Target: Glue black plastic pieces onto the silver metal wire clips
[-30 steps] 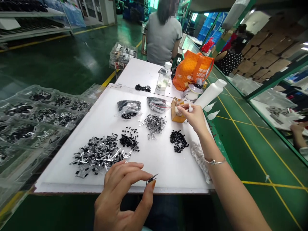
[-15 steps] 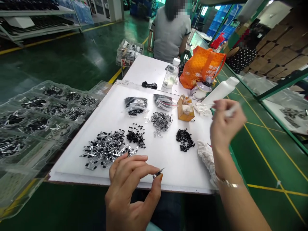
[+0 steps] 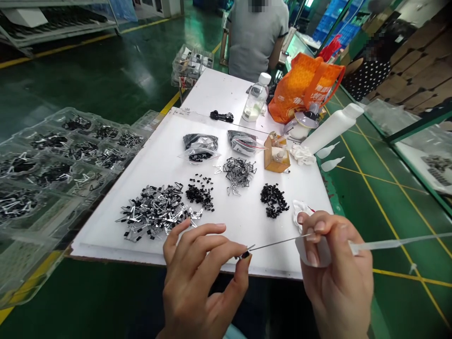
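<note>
Over the white board's [image 3: 271, 256] edge, left hand [image 3: 199, 282] pinches a clip [image 3: 244, 254], right hand [image 3: 335, 268] a dropper [image 3: 388, 244].

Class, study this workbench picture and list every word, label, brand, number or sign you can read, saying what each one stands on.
No word, brand or number can be read for certain.
The orange bag carries white printing, too blurred to read.
The clear plastic bottle and the white squeeze bottle show no readable text.
</note>
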Motion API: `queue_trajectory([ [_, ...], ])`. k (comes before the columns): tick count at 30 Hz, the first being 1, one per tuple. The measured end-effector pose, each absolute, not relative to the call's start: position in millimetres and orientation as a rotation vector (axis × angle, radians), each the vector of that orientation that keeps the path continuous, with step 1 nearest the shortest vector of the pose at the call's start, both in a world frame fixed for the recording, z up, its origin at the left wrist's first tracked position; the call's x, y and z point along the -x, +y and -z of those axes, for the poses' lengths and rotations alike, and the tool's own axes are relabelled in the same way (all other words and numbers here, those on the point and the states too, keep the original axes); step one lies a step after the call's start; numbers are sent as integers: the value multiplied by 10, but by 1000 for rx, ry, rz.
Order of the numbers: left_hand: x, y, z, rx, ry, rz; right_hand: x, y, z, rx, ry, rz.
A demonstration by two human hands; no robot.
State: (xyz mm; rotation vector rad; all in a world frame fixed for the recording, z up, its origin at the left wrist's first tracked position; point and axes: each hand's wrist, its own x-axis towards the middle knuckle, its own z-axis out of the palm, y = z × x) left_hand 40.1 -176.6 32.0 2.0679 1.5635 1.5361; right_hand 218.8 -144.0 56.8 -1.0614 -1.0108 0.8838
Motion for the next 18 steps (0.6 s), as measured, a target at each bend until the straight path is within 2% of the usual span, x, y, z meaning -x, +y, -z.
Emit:
queue_trajectory([
  [13,-431,-1759,-326,-1886,1578,-1526,-2195,-1397,-536,1078,-1026,-896],
  [15,-454,-1764,-342,-1642,1567,-1528,-2291,-1218,-535,1138,-1059,-702],
  [18,-469,-1767,-371,-1021,1465,-1364,-2551,-725,-510,1248,-1081,-188],
])
